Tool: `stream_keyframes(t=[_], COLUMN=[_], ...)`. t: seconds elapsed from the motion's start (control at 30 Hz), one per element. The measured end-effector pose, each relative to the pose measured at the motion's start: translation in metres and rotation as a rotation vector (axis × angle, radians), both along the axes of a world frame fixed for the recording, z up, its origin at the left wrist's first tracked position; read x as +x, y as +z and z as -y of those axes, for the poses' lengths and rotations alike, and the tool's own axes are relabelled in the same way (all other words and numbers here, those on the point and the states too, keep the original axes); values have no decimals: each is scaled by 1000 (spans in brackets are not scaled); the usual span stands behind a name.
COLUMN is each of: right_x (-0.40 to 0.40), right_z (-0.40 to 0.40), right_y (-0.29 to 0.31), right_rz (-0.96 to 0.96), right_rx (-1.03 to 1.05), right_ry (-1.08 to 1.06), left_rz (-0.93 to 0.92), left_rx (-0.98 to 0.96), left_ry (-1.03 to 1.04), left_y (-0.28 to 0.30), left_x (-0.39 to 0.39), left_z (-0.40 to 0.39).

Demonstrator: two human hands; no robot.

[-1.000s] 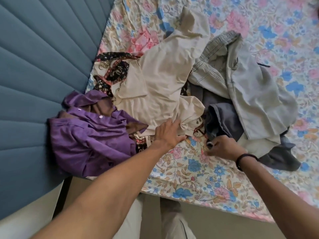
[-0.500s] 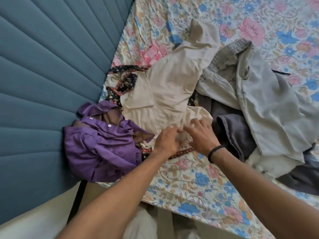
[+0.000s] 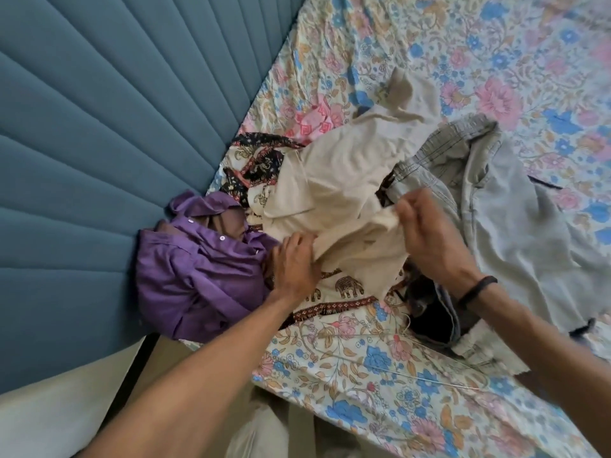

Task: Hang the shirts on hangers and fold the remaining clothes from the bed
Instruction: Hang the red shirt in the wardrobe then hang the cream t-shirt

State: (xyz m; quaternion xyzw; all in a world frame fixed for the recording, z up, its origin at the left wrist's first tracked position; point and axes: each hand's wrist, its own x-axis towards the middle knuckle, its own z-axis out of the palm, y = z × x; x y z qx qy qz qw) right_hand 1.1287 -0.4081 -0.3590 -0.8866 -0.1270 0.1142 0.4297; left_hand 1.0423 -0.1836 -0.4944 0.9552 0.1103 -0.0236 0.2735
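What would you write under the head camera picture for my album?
Both hands, left hand and right hand, grip the cream shirt on the floral bed, beside a purple shirt.

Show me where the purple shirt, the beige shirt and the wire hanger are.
purple shirt [image 3: 195,276], head view, crumpled body.
beige shirt [image 3: 340,173], head view, upper panel.
wire hanger [image 3: 413,375], head view, thin lower wire.

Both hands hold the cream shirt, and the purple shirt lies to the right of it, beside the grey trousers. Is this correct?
Not quite. In the head view both the left hand and the right hand grip the cream shirt, but the purple shirt lies to its left, against the blue headboard, away from the grey trousers.
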Motion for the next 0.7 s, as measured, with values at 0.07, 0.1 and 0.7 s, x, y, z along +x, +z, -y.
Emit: stream_keyframes(t=[0.07, 0.1, 0.7], right_x=[19, 27, 97], right_z=[7, 10, 79], right_y=[24, 35, 292], right_rz=[-10, -31, 320], right_rx=[27, 20, -241], right_ry=[-67, -43, 105], left_rz=[70, 90, 125], left_rx=[-42, -73, 409], left_ry=[123, 188, -27], left_y=[21, 34, 437], left_x=[14, 22, 62], left_z=[-15, -24, -198])
